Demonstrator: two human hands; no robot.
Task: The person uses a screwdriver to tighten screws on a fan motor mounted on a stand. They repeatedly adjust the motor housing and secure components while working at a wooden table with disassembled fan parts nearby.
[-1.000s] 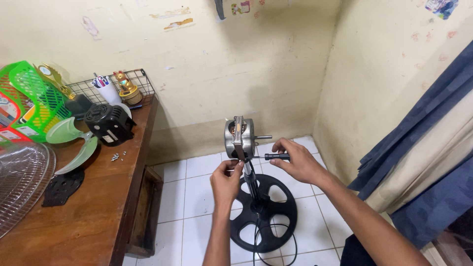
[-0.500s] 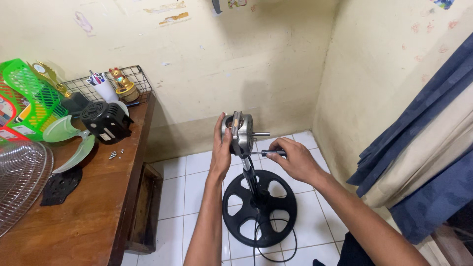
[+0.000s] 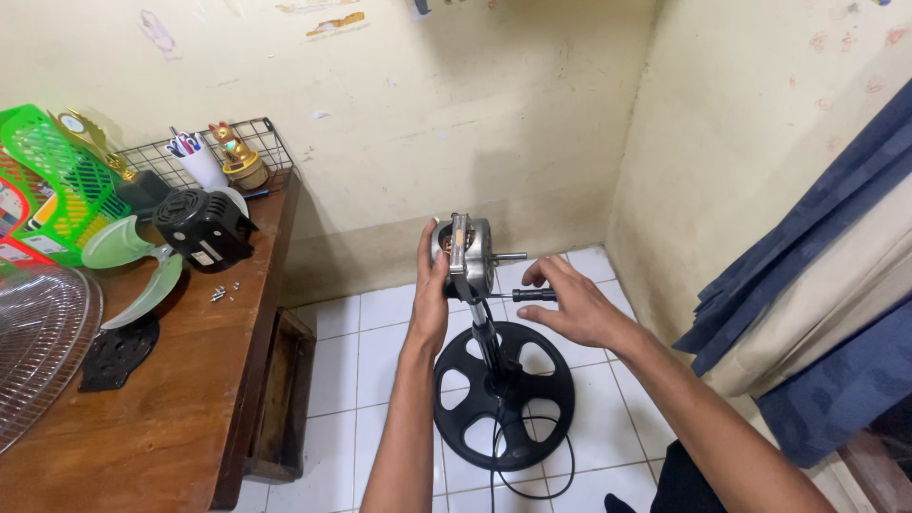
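Note:
A bare metal fan motor (image 3: 465,255) with a short shaft pointing right sits atop a black stand pole over a round black base (image 3: 503,394) on the white tiled floor. My left hand (image 3: 432,285) presses flat against the motor's left side and holds it. My right hand (image 3: 568,302) grips a screwdriver with a black handle (image 3: 532,295), whose tip points left at the motor just below the shaft.
A wooden table (image 3: 180,399) on the left carries a black motor cover (image 3: 202,226), green fan blades (image 3: 133,266), several small screws (image 3: 220,293), a clear fan grille (image 3: 38,332), a green basket (image 3: 57,180) and a wire rack. A blue curtain (image 3: 836,285) hangs at right.
My left hand has slid from under the motor up onto its left side. My right hand and the screwdriver stayed by the motor. The view has shifted slightly.

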